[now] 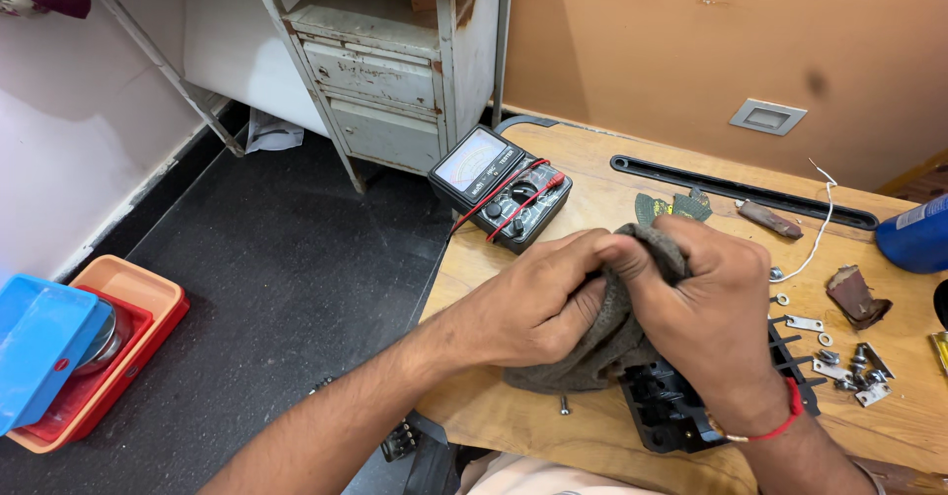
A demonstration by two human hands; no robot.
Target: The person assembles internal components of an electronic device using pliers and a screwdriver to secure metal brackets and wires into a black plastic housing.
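Observation:
My left hand (538, 303) and my right hand (711, 307) both grip a grey knitted cloth (602, 342), bunched between them over the wooden table (592, 184). The fingers of both hands pinch the cloth together near its top. Under my right wrist lies a black plastic part (671, 406) with slots, partly covered by the cloth and the hand. Whether anything is wrapped inside the cloth is hidden.
A black analog multimeter (499, 187) with red leads sits at the table's far left corner. A long black strip (741, 191), a white wire (818, 228), small metal screws and plates (849, 367), and a blue container (913, 233) lie to the right. An old grey cabinet (395, 61) and stacked plastic trays (79, 347) stand on the floor.

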